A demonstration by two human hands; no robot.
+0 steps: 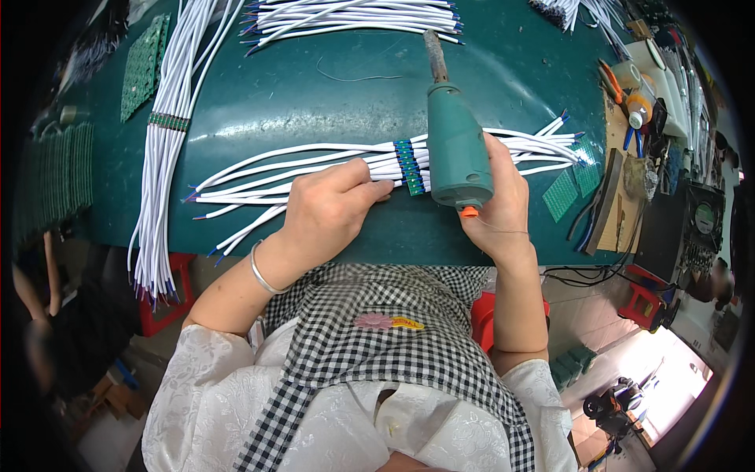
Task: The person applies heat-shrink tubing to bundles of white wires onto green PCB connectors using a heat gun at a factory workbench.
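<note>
Across the table lies a bundle of white cables [267, 160] with coloured wire ends, joined at a narrow green circuit-board strip [407, 167]. My left hand [330, 206] is closed on one of these white cables just left of the strip, thumb and forefinger pinched together. My right hand [503, 197] grips a green tool [460, 149] that looks like a heat gun, with a discoloured metal nozzle pointing away from me. The tool stands over the cables right of the strip and hides part of them. Its orange part [469, 212] faces me.
At left, another cable bundle [161, 149] with a board strip hangs over the table edge. More white cables [354, 17] lie at the far side. Small green boards [561, 196], orange-handled pliers [611, 81] and a bottle [637, 110] are on the right. A green panel [145, 69] rests far left.
</note>
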